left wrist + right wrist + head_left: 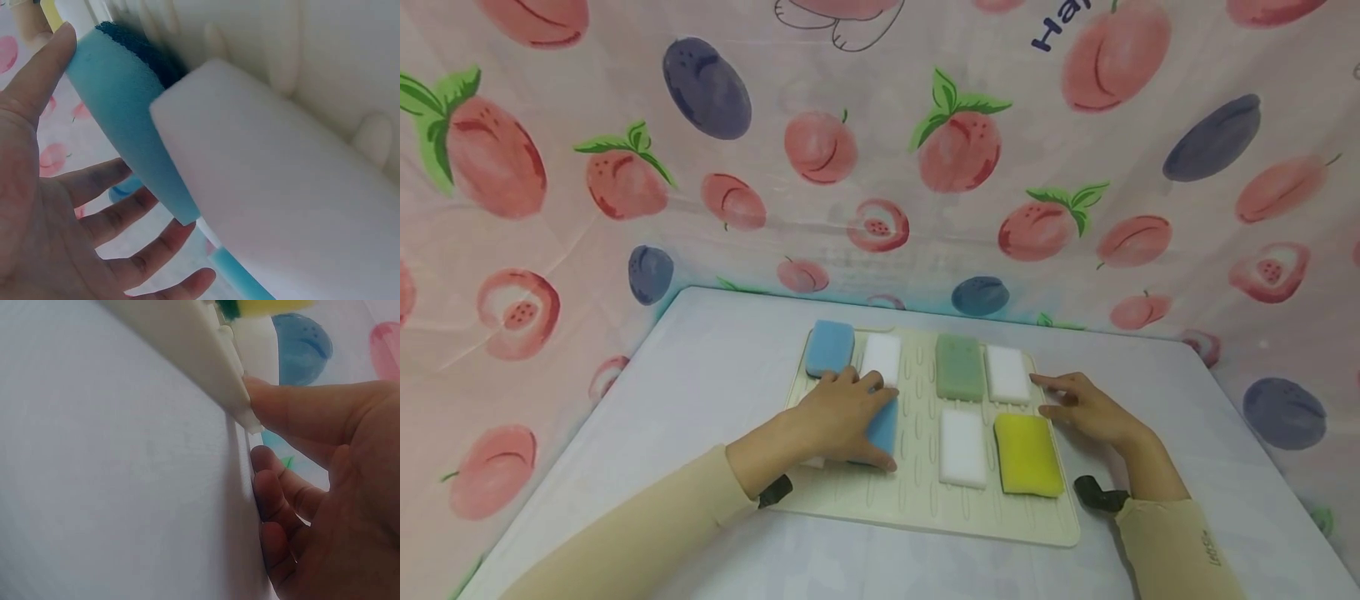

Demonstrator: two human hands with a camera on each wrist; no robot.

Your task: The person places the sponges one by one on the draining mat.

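My left hand (856, 415) lies over a blue sponge (885, 427) on the near left of a cream mat (917, 493). The thumb presses the sponge's near end and the fingers reach across its far end. In the left wrist view the blue sponge (125, 112) stands tilted between my palm (37, 206) and a white sponge (281, 187). My right hand (1067, 402) rests on the table at the mat's right edge, fingers loose. In the right wrist view its thumb (294, 406) touches the mat's edge (187, 344).
On the mat also lie a blue sponge (830, 346), a white sponge (882, 357), a green sponge (959, 367), two more white sponges (1007, 373) (963, 447) and a yellow sponge (1027, 454). The pale table (700, 383) is ringed by fruit-print cloth (880, 167).
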